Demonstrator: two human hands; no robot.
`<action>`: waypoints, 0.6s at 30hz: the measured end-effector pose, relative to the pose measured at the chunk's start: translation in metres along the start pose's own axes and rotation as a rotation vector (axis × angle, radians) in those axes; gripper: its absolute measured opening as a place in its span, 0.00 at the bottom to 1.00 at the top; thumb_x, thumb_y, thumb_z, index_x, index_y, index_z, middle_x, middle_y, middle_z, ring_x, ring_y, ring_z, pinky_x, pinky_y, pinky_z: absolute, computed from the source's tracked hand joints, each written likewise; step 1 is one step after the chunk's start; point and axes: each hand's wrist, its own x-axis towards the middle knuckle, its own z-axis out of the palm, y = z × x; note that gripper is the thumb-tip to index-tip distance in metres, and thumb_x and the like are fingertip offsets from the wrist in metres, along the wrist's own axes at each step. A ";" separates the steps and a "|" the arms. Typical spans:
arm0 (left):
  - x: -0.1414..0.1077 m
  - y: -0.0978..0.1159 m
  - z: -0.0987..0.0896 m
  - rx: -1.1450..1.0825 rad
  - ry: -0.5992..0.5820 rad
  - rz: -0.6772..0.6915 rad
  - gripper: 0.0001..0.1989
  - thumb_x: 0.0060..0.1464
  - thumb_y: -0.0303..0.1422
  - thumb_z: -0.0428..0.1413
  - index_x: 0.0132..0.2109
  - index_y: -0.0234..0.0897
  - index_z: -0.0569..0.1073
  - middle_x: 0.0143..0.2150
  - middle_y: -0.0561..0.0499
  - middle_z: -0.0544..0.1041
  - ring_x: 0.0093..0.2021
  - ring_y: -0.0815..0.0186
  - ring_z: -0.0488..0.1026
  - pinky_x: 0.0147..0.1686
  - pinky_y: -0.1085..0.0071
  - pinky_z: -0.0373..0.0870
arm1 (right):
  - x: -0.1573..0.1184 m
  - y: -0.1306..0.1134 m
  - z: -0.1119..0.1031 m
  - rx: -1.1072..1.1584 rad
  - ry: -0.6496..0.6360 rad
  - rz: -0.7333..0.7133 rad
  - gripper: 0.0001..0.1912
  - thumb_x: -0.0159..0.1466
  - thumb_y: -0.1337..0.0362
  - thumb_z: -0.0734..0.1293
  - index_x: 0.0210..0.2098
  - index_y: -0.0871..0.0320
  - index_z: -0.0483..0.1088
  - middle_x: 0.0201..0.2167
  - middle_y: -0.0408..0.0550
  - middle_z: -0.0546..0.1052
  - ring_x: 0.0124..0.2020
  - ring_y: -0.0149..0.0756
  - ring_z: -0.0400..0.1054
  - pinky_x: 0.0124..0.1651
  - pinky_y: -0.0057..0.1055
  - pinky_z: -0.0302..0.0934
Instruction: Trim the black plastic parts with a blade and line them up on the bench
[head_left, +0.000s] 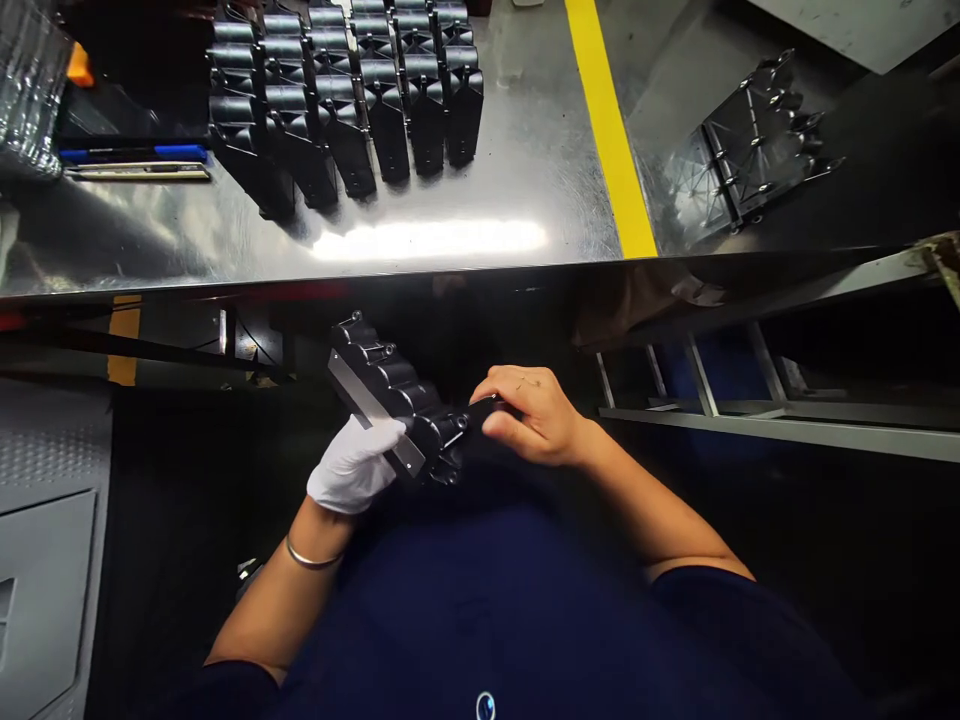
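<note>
My left hand, in a white glove, grips a black ribbed plastic part with a flat grey strip along its near side. The part is held tilted in front of the table edge, its lower right end towards my other hand. My bare right hand is closed around a small dark object between thumb and fingers, just right of the part's end. What that object is cannot be made out.
On the metal table stand several rows of black ribbed parts. Pens lie left of them. Right of a yellow stripe is a black frame-like part. Below the table, a metal rack is at right.
</note>
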 end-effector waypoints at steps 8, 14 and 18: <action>-0.005 0.001 0.005 0.076 0.003 -0.047 0.21 0.35 0.26 0.67 0.42 0.35 0.78 0.35 0.45 0.82 0.40 0.54 0.79 0.41 0.63 0.77 | 0.010 -0.001 0.008 -0.032 -0.001 -0.188 0.27 0.62 0.43 0.62 0.18 0.57 0.58 0.16 0.39 0.57 0.19 0.27 0.51 0.23 0.28 0.44; -0.004 -0.005 0.010 0.007 0.018 -0.016 0.19 0.41 0.25 0.63 0.44 0.38 0.77 0.36 0.49 0.82 0.39 0.60 0.80 0.41 0.69 0.77 | 0.009 0.001 0.008 -0.147 0.111 -0.177 0.26 0.63 0.43 0.61 0.21 0.58 0.63 0.18 0.42 0.63 0.22 0.28 0.55 0.26 0.28 0.48; -0.006 -0.004 0.017 -0.083 0.138 -0.043 0.17 0.47 0.20 0.58 0.46 0.36 0.76 0.32 0.51 0.81 0.33 0.65 0.80 0.35 0.75 0.78 | 0.010 0.001 0.011 -0.232 0.113 -0.133 0.26 0.66 0.46 0.58 0.20 0.58 0.62 0.19 0.43 0.63 0.22 0.29 0.55 0.26 0.29 0.49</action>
